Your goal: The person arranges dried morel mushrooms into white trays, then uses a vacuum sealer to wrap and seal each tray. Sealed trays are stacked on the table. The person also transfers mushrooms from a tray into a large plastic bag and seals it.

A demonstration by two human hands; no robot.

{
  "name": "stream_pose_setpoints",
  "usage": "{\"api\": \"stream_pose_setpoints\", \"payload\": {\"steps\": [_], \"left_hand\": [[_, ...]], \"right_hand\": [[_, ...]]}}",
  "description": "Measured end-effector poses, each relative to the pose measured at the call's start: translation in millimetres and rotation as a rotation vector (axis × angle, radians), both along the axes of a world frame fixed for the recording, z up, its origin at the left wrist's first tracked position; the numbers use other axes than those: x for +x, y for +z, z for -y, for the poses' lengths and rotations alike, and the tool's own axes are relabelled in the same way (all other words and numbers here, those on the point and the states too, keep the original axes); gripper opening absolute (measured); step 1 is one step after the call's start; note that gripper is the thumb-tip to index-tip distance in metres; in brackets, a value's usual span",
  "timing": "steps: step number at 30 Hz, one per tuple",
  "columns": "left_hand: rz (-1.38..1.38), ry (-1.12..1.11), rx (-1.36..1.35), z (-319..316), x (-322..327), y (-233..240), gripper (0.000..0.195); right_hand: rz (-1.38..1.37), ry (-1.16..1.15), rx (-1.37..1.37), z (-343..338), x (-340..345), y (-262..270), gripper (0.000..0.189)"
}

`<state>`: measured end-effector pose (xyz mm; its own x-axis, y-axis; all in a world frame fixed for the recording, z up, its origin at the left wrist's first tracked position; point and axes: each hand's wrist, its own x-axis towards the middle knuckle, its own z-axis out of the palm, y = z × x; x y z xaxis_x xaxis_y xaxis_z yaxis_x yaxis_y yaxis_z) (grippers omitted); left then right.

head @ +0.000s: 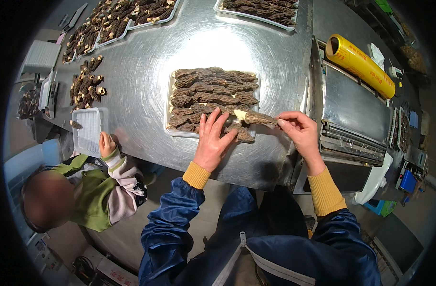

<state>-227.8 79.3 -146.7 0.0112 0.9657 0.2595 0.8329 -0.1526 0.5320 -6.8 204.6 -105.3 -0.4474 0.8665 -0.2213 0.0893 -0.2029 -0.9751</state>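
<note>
A white plastic tray (167, 123) lies on the steel table before me, filled with rows of dark, wrinkled morel mushrooms (211, 97). My right hand (299, 130) pinches the tip of one long morel (261, 118) between thumb and fingers at the tray's right side; its pale stem end points left. My left hand (215, 137) rests with spread fingers over the tray's lower rows, its fingertips on the morels. Another morel (242, 134) lies under and beside my left thumb, near the lower right corner. Whether the left fingers grip anything is hard to tell.
More filled trays stand at the far edge, upper left and upper right (255, 20). Loose morels (86, 85) lie at left. Another person (92, 200) stands there, a hand at a small white tray (86, 134). At right are a wrapping machine (357, 103) and a yellow film roll (361, 66).
</note>
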Motion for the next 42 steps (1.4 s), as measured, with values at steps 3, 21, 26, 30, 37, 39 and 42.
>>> {"api": "stream_pose_setpoints", "payload": {"steps": [3, 21, 26, 30, 37, 39, 42], "left_hand": [[0.003, -0.006, 0.002, 0, 0, 0, 0.028], [-0.014, -0.002, 0.007, -1, 0, 0, 0.033], [-0.007, -0.009, 0.003, 0, 0, 0, 0.030], [0.004, -0.010, 0.001, 0, 0, 0, 0.029], [0.002, -0.001, 0.005, -1, 1, -1, 0.030], [-0.002, 0.006, 0.014, -1, 1, -1, 0.034], [-0.008, 0.001, 0.016, -2, 0, -1, 0.033]], "right_hand": [[0.021, 0.039, 0.251, 2, 1, 1, 0.013], [0.197, 0.364, 1.010, -4, -13, -11, 0.019], [0.185, 0.352, 1.020, -1, -19, -20, 0.020], [0.156, 0.327, 1.020, 3, -25, -27, 0.023], [0.132, 0.241, 1.020, 10, -33, -44, 0.024], [0.131, 0.254, 1.016, 9, -32, -48, 0.028], [0.126, 0.227, 0.997, 9, -32, -52, 0.027]]}}
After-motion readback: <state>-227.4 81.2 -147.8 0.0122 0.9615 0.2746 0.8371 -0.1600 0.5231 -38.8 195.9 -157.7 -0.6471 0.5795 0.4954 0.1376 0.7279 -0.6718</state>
